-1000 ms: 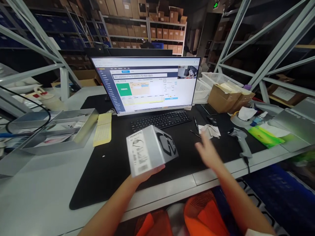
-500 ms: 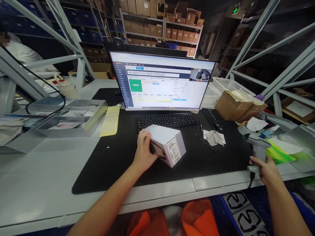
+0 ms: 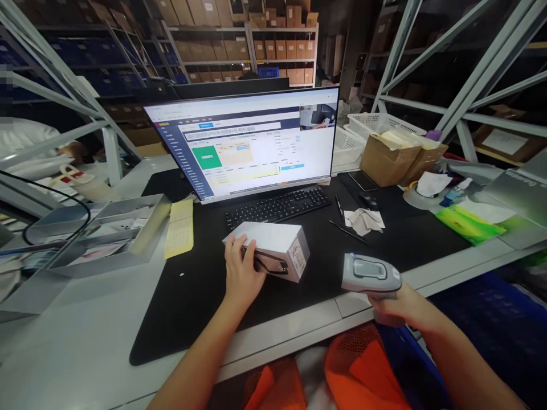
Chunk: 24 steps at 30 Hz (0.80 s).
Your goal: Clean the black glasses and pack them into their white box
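My left hand (image 3: 243, 265) grips the left end of a white product box (image 3: 276, 239) over the black desk mat (image 3: 192, 313). A dark picture shows on the box's front side, and a printed label (image 3: 297, 255) is on its right end. To the right, my right hand (image 3: 391, 304) is wrapped round the handle of a grey barcode scanner (image 3: 371, 274). The scanner's head points left, towards the box, with a gap between them. Most of its handle is hidden by my fingers.
Behind the box are a keyboard (image 3: 277, 206) and a lit monitor (image 3: 252, 148). A crumpled tissue (image 3: 364, 221) and pens (image 3: 348, 232) lie right of it. Grey trays (image 3: 115, 233) with papers and a yellow notepad (image 3: 179, 228) stand left. Cardboard boxes (image 3: 388, 159) and a green packet (image 3: 470, 223) are at right.
My right hand has brought the scanner in from the far right towards the box and raised its head. The box is turned slightly in my left hand. The camera view has shifted right.
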Tool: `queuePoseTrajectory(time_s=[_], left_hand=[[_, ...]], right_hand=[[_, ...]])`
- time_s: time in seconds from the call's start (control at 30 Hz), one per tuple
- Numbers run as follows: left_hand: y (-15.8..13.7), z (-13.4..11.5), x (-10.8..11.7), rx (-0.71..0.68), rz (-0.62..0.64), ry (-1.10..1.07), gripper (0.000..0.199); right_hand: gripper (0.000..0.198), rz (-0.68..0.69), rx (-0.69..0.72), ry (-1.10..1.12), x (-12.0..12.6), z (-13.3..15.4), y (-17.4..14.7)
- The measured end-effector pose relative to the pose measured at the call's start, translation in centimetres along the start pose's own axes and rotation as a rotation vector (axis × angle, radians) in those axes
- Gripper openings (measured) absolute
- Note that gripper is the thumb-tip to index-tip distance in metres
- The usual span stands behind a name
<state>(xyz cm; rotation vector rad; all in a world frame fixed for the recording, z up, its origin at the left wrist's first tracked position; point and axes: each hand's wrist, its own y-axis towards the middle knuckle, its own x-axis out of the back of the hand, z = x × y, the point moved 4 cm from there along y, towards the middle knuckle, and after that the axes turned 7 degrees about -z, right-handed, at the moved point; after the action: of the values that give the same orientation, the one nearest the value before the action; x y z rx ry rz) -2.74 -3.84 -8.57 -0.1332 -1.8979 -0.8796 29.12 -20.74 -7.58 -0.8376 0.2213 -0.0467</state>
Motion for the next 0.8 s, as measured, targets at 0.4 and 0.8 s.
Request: queuePoseTrajectory(time_s=[0.4, 0.8], left_hand=[[1.1, 0.6, 1.4, 0.157, 0.122, -0.038, 0.079], [-2.3, -0.3, -1.8, 0.998, 0.443, -1.172, 0.141]], right_hand=[[0.053, -0.305, 0.053, -0.327, 5.5, 0.5, 3.9], [0.059, -0.59, 0.332, -0.996, 15.6, -2.3, 10.2]])
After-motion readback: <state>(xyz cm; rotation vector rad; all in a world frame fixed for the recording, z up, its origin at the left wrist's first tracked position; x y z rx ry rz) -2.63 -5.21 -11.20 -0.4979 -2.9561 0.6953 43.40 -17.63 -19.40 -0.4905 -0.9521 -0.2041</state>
